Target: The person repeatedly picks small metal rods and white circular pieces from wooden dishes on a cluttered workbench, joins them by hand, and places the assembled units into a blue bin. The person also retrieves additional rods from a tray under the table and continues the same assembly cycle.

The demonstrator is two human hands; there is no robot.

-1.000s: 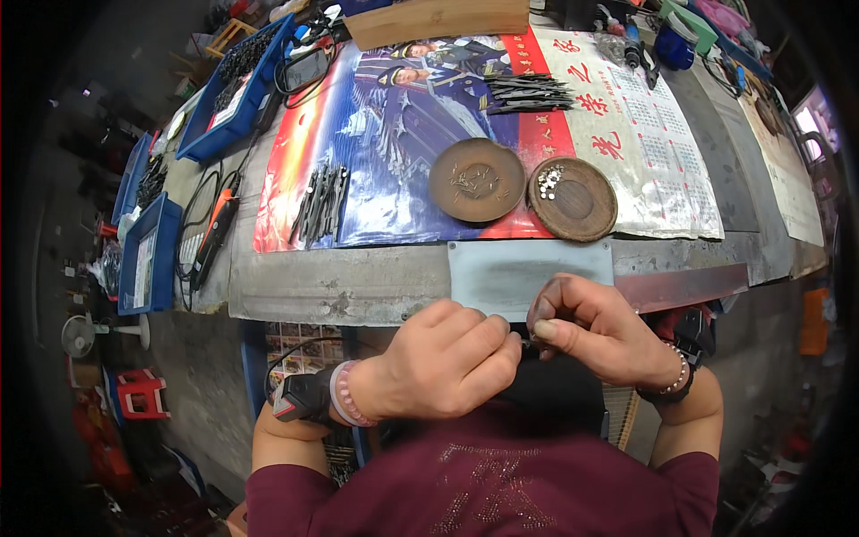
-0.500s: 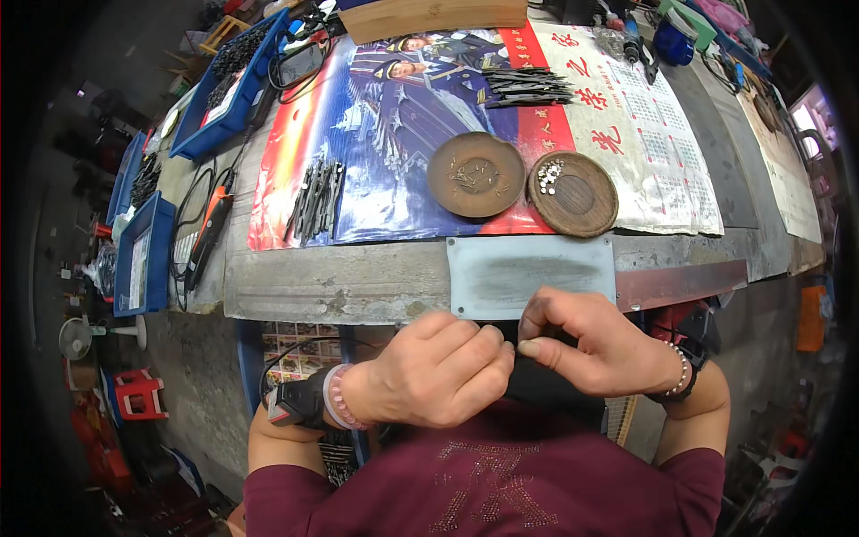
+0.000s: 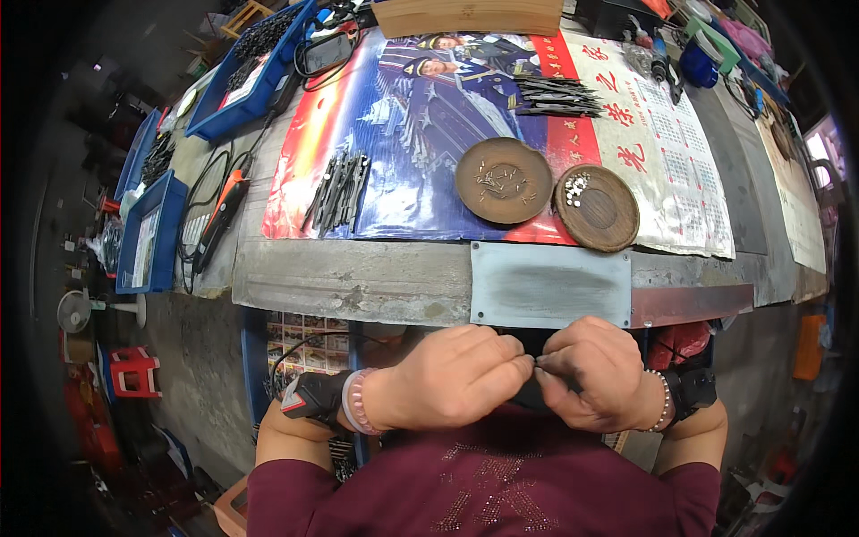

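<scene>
My left hand [image 3: 452, 376] is closed, its fingertips pinched together just off the table's near edge. My right hand [image 3: 595, 371] meets it there, thumb and fingers also closed in a pinch. Something small and dark seems to be between the two sets of fingertips, but its kind is hidden. Just beyond them a pale blue-grey plate [image 3: 550, 309], dark and worn in the middle, lies on the table edge. Behind it stand a brown round dish [image 3: 472, 199] with small thin metal pieces and a second wooden dish [image 3: 619, 234] with small white discs.
Slim black pieces [image 3: 338, 192] lie bunched at the left of the poster [image 3: 403, 197], and another black bunch [image 3: 559, 97] lies farther back. An orange-and-black tool [image 3: 222, 219] with a cable and blue bins [image 3: 148, 237] are at left. A wooden box [image 3: 465, 18] stands at the back.
Both hands have drawn slightly back from the plate, and the right one no longer covers its edge. Their fingertips still meet. The whole view has shifted a little.
</scene>
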